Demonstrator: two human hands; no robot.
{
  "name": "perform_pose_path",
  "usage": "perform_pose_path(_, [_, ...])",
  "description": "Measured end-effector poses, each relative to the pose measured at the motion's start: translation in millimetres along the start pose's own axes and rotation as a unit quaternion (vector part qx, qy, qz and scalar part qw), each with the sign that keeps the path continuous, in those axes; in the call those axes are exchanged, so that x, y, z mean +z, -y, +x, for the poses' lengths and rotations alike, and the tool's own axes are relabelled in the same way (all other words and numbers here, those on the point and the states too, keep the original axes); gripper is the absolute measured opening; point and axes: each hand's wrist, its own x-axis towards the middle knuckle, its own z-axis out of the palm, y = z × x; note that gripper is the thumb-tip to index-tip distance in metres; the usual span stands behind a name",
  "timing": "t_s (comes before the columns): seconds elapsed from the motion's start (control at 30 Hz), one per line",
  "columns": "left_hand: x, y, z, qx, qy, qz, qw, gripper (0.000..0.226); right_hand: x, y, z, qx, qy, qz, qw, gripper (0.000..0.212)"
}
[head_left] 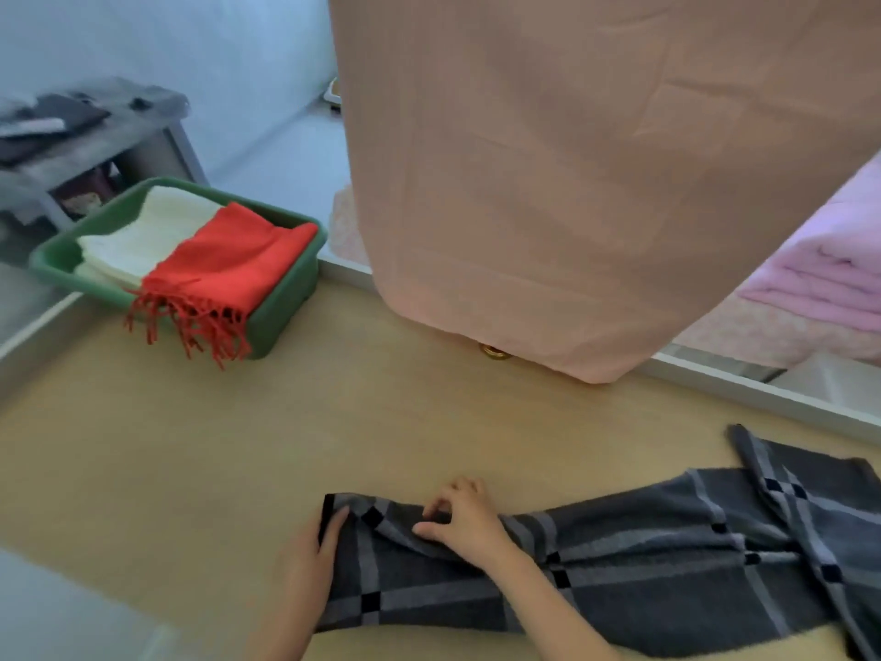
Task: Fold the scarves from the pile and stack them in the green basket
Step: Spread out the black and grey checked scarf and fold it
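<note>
fuzzy grey plaid scarf (pixel 643 574), flat on tan table (pixel 190 446): left hand (pixel 310 560) grips its end, right hand (pixel 465 517) pinches a fold.

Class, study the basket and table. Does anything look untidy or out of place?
The fringe of the red scarf spills over the front rim of the green basket instead of lying inside. On the table, the grey checked scarf is twisted and crossed over itself at its right end.
</note>
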Motion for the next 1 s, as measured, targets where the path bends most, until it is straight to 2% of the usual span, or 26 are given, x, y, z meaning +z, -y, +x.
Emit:
perform_pose_path(0.07, [-21.0, 12.7, 10.6, -0.012, -0.011, 0.001, 1.0, 0.014, 7.3, 28.8, 13.4, -0.009, 0.034, 0.05, 0.998, 0.019])
perform_pose_path(0.13, [-44.8, 30.4, 20.3, -0.029, -0.025, 0.003, 0.999, 0.012, 12.4, 60.7, 24.1, 0.0, 0.099, 0.085, 0.991, 0.05])
perform_pose_path(0.17, [-57.3, 40.9, 24.7, -0.031, -0.027, 0.011, 0.999, 0.014, 16.0, 74.1, 30.7, 0.006, 0.134, 0.068, 0.989, 0.066])
perform_pose_path(0.2, [-70.6, 45.4, 27.6, -0.024, -0.022, 0.018, 0.999, 0.014, 20.5, 87.4, 38.1, 0.006, 0.165, 0.037, 0.986, 0.074])
perform_pose_path(0.27, [-94.1, 56.1, 34.3, -0.032, -0.025, -0.036, 0.999, 0.013, 32.8, 112.1, 51.7, -0.007, 0.208, -0.005, 0.978, 0.062])
perform_pose_path(0.33, [-116.0, 66.6, 44.6, -0.066, -0.033, -0.128, 0.989, 0.014, 48.5, 137.5, 64.1, -0.04, 0.202, 0.009, 0.979, 0.043])
perform_pose_path(0.43, [-141.8, 84.1, 60.5, -0.114, -0.025, -0.24, 0.964, 0.024, 70.0, 180.5, 77.1, -0.089, 0.091, 0.101, 0.987, 0.012])
perform_pose_path(0.53, [-160.7, 92.9, 66.0, -0.126, 0.041, -0.29, 0.948, 0.03, 84.1, 224.6, 88.7, -0.112, 0.027, 0.235, 0.965, 0.01])
perform_pose_path(0.67, [-173.2, 118.9, 74.9, -0.111, 0.064, -0.236, 0.963, 0.057, 98.0, 269.6, 107.1, -0.134, 0.011, 0.258, 0.957, 0.014])
perform_pose_path(0.7, [-176.4, 127.7, 79.2, -0.108, 0.052, -0.225, 0.967, 0.057, 102.2, 278.3, 112.1, -0.136, 0.016, 0.258, 0.956, 0.015])
perform_pose_path(0.77, [-186.6, 138.0, 87.2, -0.104, 0.002, -0.241, 0.965, 0.039, 110.6, 293.8, 118.9, -0.142, 0.032, 0.26, 0.955, 0.013])
perform_pose_path(0.87, [-212.4, 149.7, 99.1, -0.129, -0.121, -0.315, 0.932, 0.009, 118.7, 309.9, 127.8, -0.16, 0.03, 0.261, 0.951, 0.012])
perform_pose_path(0.93, [-237.0, 157.1, 107.7, -0.14, -0.193, -0.351, 0.905, 0.009, 120.2, 318.2, 134.4, -0.181, 0.006, 0.253, 0.95, 0.006])
perform_pose_path(1.0, [-261.3, 157.0, 116.1, -0.103, -0.232, -0.338, 0.906, 0.011, 121.6, 327.6, 142.9, -0.204, -0.037, 0.227, 0.952, 0.005])
